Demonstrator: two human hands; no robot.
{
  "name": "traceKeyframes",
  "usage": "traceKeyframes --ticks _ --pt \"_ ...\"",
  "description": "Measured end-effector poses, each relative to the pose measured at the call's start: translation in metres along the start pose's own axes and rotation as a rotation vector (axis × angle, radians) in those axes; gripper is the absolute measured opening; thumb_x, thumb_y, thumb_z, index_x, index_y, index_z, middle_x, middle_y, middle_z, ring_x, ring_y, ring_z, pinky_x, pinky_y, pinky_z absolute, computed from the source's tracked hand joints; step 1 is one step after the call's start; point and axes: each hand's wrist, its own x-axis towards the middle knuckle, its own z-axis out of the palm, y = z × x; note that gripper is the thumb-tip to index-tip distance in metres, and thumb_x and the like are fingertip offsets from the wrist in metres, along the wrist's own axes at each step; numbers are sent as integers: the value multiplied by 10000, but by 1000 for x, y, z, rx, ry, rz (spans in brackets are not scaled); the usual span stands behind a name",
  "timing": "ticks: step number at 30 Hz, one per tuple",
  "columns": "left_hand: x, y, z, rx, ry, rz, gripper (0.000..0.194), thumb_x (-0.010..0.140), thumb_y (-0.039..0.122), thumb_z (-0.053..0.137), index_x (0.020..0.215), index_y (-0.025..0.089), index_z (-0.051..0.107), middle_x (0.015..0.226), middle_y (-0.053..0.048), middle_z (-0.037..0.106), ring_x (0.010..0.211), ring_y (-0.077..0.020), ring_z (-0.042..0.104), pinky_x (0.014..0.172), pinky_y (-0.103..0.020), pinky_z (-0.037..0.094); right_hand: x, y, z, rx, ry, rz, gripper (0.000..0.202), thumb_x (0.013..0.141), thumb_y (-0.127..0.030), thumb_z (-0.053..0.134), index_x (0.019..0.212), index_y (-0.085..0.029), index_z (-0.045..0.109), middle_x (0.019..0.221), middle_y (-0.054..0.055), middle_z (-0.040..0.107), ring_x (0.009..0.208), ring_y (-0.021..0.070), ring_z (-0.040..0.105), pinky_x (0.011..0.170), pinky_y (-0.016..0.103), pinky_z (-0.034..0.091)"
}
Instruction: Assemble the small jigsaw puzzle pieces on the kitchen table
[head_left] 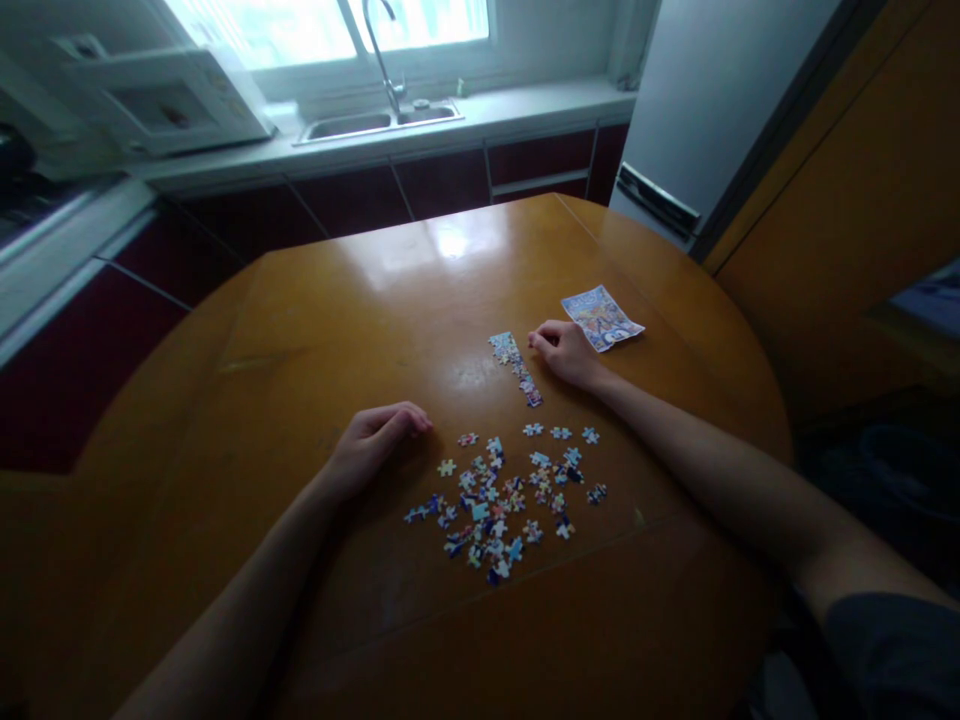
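My left hand [373, 441] rests on the table, left of the loose jigsaw pieces [491, 495]. Its fingers are closed together, with nothing visible at the fingertips. My right hand [568, 352] is curled beside a joined strip of jigsaw puzzle [517, 368], just apart from it. Whether a piece is inside those curled fingers is hidden. The strip is wider at its far end and narrows toward me. Behind my right hand lies a creased picture sheet [604, 316], partly covered by the hand. Loose pieces lie scattered in a heap between my forearms, several of them spread along its edges.
The round wooden table [360, 310] carries everything. Beyond it stand a counter with a double sink [352, 126] and tap, and a white microwave [176, 105] on the left. A fridge [720, 100] is at the far right, next to a wooden panel.
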Motion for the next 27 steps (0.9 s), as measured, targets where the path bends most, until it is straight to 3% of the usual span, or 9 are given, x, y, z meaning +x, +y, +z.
traceKeyframes --ticks 5,7,11,13,16,21,27 --pt "0 0 0 -1 3 7 338 955 416 559 811 161 727 856 -56 700 827 -169 627 780 -253 489 -5 -20 -12 -33 -107 -81 173 879 -252 586 787 -164 702 816 56 660 739 167 563 688 296 421" --pt "0 1 1 5 5 4 349 952 425 561 807 155 726 849 -60 701 823 -174 626 779 -260 494 -13 -40 -22 -46 -279 -201 92 847 -202 630 840 -181 719 878 63 670 807 178 579 752 306 440" --pt "0 5 3 18 5 -18 378 943 459 562 808 145 724 836 -70 699 804 -179 617 754 -264 502 -40 -85 -37 -105 -790 -358 156 839 -112 609 832 -220 722 863 27 689 774 152 589 722 281 431" --pt "0 6 3 13 5 -18 376 943 460 563 813 145 723 841 -70 697 808 -176 616 750 -260 500 -55 -101 -36 -179 -898 -404 160 835 -106 614 797 -217 722 830 28 694 753 150 592 702 279 418" --pt "0 5 3 15 3 -5 368 943 453 568 813 145 722 836 -65 692 809 -172 616 760 -259 494 -71 -110 -27 -269 -924 -435 117 809 -116 653 764 -197 725 821 57 714 747 171 609 682 289 405" --pt "-1 5 2 9 -11 7 388 947 470 555 818 143 720 838 -66 689 811 -173 610 754 -262 491 -84 -104 -13 -438 -907 -433 130 796 -70 639 774 -171 718 829 81 728 752 184 623 686 290 402" --pt "-1 4 3 11 -22 4 362 960 437 541 829 149 716 842 -58 684 818 -166 611 776 -263 486 -85 -109 -17 -383 -913 -418 136 816 -69 616 789 -176 696 821 69 713 721 170 599 642 283 395"
